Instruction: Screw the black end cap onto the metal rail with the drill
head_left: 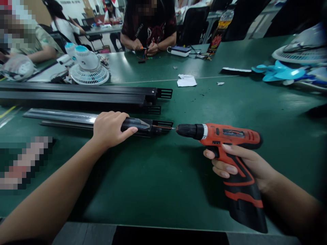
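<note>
My left hand point(111, 128) is wrapped over a long black metal bar point(139, 124) lying on the green table, its thumb toward me. At the bar's right end is a slotted black bracket point(163, 124). My right hand point(245, 163) grips an orange and black cordless drill point(232, 134) by its handle, with the index finger at the trigger. The drill points left, and its long thin bit reaches into the end of the bar, beside the bracket. Where the bit's tip ends inside is hard to make out.
More black bars point(76, 95) with slotted ends lie just behind. White fan parts point(88, 68) stand at the back left; blue fan blades point(281, 72) lie at the right. Paper scraps point(186, 81) and a drink bottle point(219, 32) are farther back. A person point(150, 30) works across the green table point(153, 183).
</note>
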Demonstrator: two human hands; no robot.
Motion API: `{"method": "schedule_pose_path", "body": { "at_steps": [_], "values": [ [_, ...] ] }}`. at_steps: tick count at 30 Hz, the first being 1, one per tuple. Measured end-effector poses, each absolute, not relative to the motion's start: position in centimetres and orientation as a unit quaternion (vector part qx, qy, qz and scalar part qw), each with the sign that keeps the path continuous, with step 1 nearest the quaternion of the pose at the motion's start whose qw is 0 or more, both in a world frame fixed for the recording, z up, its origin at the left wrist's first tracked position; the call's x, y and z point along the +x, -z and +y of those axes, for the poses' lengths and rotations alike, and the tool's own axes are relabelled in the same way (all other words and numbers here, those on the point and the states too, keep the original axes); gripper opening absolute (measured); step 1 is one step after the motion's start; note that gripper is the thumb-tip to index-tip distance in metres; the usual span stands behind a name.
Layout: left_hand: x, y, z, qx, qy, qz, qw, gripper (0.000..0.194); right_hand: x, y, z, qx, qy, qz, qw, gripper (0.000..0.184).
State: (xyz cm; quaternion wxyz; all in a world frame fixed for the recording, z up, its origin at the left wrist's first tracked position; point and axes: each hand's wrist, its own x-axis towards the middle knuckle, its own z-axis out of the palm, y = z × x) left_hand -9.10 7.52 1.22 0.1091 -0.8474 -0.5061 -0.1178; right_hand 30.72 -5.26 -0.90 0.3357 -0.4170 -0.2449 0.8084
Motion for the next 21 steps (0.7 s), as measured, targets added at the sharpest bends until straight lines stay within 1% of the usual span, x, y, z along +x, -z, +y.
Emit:
{"method": "schedule_pose_path", "body": {
  "at_steps": [4, 15, 21],
  "values": [
    [-9.08, -1.26, 7.54, -0.848, 0.12, -0.506, 0.106, 0.066, 30.73, 0.91, -5.28, -0.424, -0.803, -0.248, 0.338, 0.037],
    [-9.07, -1.27, 7.57, -0.847, 0.119, -0.508, 0.104, 0.069, 30.64, 0.79, -5.33, -0.414, -0.81, -0.228, 0.347, 0.036],
    [-9.06, -1.26, 7.56, -0.847, 0.118, -0.506, 0.109, 0.068, 30.62, 0.77, -5.27, -0.429, -0.8, -0.246, 0.338, 0.036]
  ]
}}
